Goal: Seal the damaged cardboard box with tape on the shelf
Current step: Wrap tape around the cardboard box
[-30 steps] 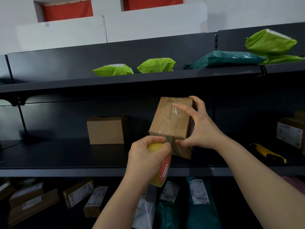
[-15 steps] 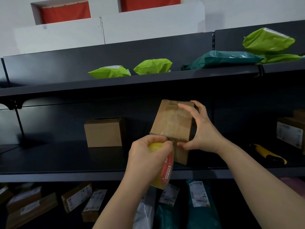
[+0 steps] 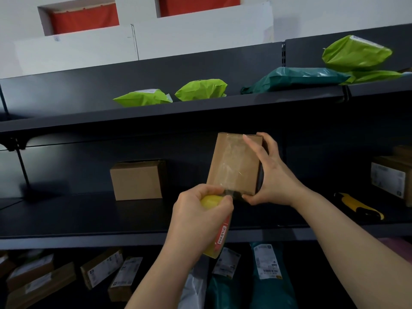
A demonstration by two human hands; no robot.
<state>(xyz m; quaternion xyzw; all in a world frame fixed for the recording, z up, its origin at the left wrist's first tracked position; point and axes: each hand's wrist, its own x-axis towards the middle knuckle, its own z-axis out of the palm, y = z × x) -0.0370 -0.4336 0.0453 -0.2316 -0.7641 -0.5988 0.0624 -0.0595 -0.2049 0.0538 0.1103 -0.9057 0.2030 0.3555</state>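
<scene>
Two hands busy | cardboard box (image 3: 234,163) is clasped by right hand (image 3: 269,177) | tape roll (image 3: 219,238) is gripped by left hand (image 3: 198,221) just below it | tape best kept taut

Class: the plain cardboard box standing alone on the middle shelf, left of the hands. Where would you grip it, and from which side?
Probably the two upright side faces of the cardboard box, one palm on each, coming from the open front of the shelf. It stands square with bare shelf on both sides, and a panel closes the back.
</scene>
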